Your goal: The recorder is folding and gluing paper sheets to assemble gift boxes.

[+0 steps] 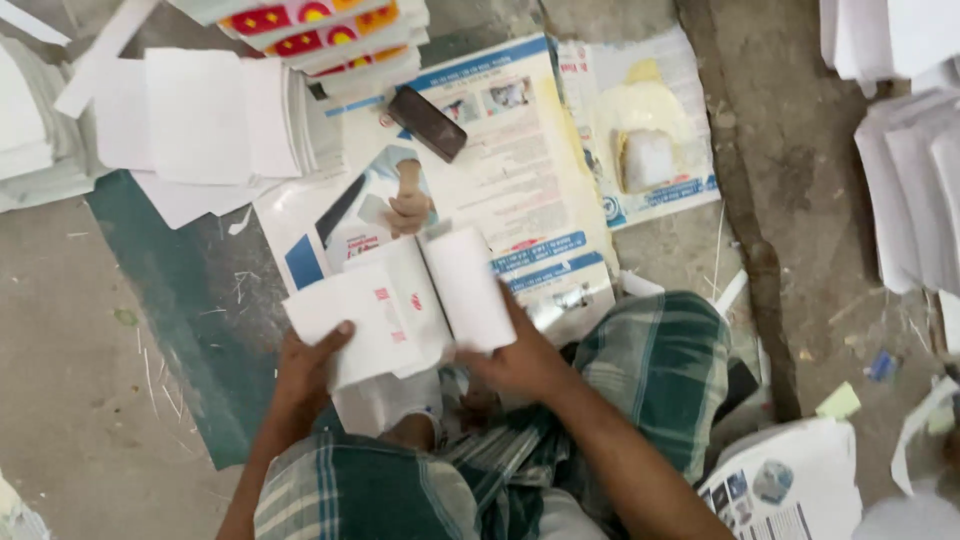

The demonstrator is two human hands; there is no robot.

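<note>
A white folded card sheet (400,305) with small red marks is held open in front of me, above my lap. My left hand (305,365) grips its left flap from below, thumb on top. My right hand (515,355) holds the right flap (470,285), which is bent upward along a crease. Below the sheet my knees in green checked cloth (650,370) show. A printed poster (500,170) lies on the floor under the sheet.
A dark phone (427,122) rests on the poster. Stacks of white sheets (200,115) lie at the upper left, with colourful printed cards (320,30) beyond. More white stacks (915,180) sit on the right. A plastic-wrapped pad (650,160) lies on paper.
</note>
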